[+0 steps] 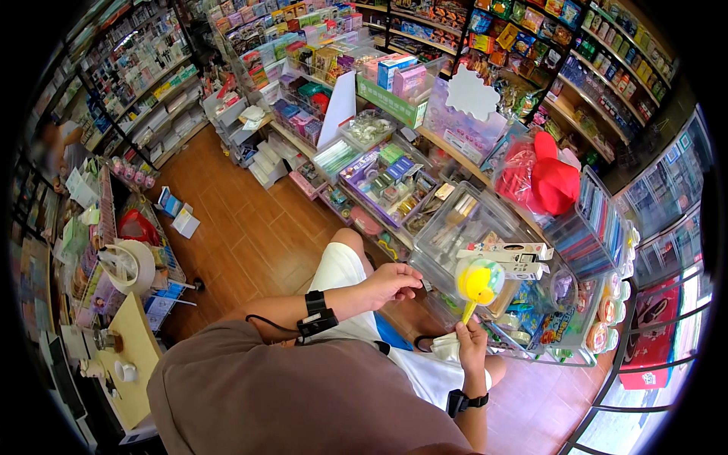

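Note:
My right hand [472,345] is closed around the thin handle of a yellow lollipop-shaped toy [478,284]. Its round head points up and away from me, partly covered in clear and pale green. To its left, my left hand [393,283] hovers with fingers curled and tips close together; anything between them is too small to make out. Behind the toy's head lie long white printed boxes [509,259] on the display. Close to both hands stands a clear plastic bin [453,214] holding small goods.
Stocked trays [383,182] line the display beyond my knees. A red bag [552,176] and a bin of upright packets [590,224] sit at the right. A wire cart [171,258] and a wooden tabletop [140,364] are at the left, with brown floor [235,205] between.

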Demonstrator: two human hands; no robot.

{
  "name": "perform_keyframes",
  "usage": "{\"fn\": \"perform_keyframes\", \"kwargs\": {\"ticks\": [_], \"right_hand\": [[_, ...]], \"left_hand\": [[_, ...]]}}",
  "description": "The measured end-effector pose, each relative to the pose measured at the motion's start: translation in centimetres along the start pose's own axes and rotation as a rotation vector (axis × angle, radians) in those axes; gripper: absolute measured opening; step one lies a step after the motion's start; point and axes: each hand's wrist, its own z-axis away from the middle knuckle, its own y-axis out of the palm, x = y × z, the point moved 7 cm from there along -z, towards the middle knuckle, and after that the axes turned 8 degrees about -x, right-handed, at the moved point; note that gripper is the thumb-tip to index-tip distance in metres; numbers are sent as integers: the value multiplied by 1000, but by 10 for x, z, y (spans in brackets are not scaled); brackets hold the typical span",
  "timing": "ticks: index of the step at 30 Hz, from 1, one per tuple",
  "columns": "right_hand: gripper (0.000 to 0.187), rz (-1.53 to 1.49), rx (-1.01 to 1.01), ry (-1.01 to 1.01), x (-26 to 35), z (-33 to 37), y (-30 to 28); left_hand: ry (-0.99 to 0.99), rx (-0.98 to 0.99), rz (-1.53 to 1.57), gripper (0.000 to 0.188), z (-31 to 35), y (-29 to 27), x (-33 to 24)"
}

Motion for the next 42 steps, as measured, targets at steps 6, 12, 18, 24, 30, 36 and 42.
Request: {"fn": "perform_keyframes", "kwargs": {"ticks": [6, 12, 18, 24, 30, 36, 42], "right_hand": [[26, 4, -29, -88, 34, 4, 3], [23, 55, -20, -73, 9, 1, 2], [25, 10, -6, 49, -14, -1, 3], [24, -15, -1, -15, -3, -2, 9], [24, -9, 18, -69, 13, 1, 17], [25, 45, 0, -20, -10, -7, 15], [25, 20, -5, 32, -19, -9, 19]], "left_hand": [[1, 32, -30, 20, 2, 4, -6], [-6, 23, 15, 20, -2, 1, 2], [2, 14, 50, 20, -2, -5, 6], [14, 5, 56, 20, 2, -6, -1], [17, -17, 62, 22, 3, -9, 1], [23, -18, 76, 23, 3, -12, 0], [19, -32, 84, 22, 2, -16, 1]]}}
